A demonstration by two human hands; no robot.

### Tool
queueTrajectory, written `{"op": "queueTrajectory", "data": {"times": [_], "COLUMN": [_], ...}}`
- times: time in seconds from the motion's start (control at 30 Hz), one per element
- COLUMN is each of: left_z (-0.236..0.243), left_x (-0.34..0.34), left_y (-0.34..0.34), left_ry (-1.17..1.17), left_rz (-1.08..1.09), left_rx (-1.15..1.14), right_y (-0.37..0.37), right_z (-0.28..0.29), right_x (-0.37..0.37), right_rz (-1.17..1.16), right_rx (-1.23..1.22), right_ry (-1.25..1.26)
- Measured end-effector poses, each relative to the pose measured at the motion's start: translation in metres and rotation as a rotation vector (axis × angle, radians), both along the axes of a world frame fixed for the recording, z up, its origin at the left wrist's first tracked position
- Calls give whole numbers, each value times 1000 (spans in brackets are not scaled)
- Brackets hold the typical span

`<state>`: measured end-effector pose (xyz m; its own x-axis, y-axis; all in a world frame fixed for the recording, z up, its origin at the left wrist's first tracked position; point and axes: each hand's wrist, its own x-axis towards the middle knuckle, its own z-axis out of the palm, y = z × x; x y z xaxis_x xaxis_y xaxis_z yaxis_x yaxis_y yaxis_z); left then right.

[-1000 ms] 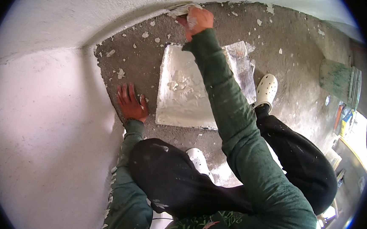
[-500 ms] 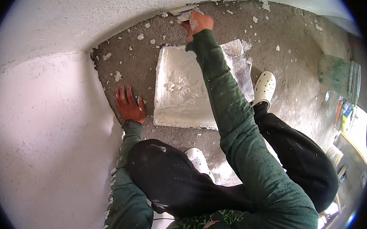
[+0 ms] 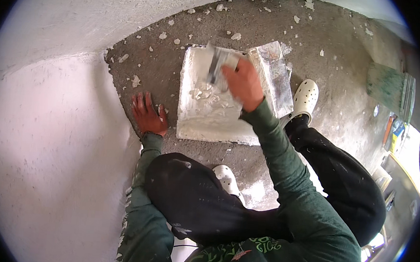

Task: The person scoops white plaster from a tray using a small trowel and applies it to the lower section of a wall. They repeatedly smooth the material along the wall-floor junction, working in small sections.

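My right hand [image 3: 246,82] is closed around a broad metal scraper [image 3: 215,65], blurred, over the shallow tray [image 3: 185,124] of white paste [image 3: 208,93]; I can't tell whether the blade touches the paste. My left hand [image 3: 149,116] rests palm down on the floor [image 3: 342,52], fingers spread. Half a second ago I had the scraper at the foot of the far wall [image 3: 146,2]; now it's back above the tray, while my left hand has stayed put.
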<state>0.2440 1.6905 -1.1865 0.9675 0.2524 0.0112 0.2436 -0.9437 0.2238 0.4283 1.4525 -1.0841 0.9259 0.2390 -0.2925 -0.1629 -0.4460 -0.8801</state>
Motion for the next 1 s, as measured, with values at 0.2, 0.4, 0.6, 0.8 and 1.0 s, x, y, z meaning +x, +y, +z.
{"op": "queueTrajectory", "data": {"times": [0.2,0.4,0.6,0.8,1.0], "left_z": [-10,-2,8,3,-5], "left_x": [-1,-3,-3,-1,6], "left_y": [-6,-4,-3,-8,-18], "left_ry": [-21,-12,-8,-41,-43], "left_rz": [0,6,-8,-18,-24], "left_rx": [2,29,21,9,10], "right_y": [6,51,66,45,-2], "right_z": [-20,-24,-7,-29,-63], "right_x": [-61,-88,-93,-95,-84], "right_rz": [86,71,98,-33,-112], "right_rx": [-292,-276,-233,-142,310], "right_ry": [-64,-87,-18,-34,610]}}
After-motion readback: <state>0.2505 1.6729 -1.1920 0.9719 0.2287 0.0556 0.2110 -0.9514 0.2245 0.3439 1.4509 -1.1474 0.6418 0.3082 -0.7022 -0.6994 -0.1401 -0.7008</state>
